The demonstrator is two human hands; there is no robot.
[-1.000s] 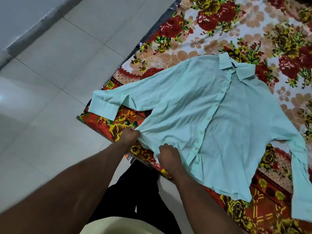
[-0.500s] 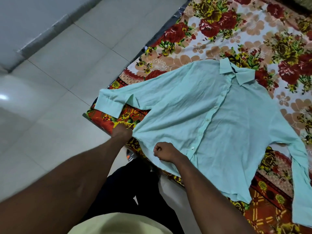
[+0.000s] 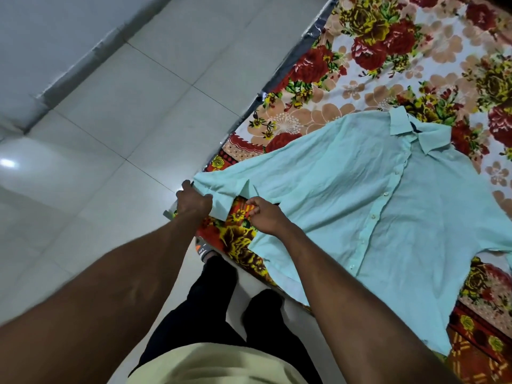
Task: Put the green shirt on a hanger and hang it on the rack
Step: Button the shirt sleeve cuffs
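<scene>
Cream cloth of the person's top fills the nearest edge. Beyond it are two dark trouser legs and one foot in grey-and-orange footwear on the floor. Two bare forearms reach forward from there.

The left grip is clenched round the cuff of one sleeve. Just right of it, the right grip has its fingers curled, pinching the lower edge of the same sleeve.

The one pale mint-green button-up cotton shirt stretches away to the right of both grips. It lies flat and front-up on the red, yellow and peach floral bedsheet. A single row of small buttons runs down its front. Its one collar lies at the far end, well beyond the right grip. Only a sliver of the second sleeve shows at the right border.

Left of the left grip lies the glossy white tiled floor.
</scene>
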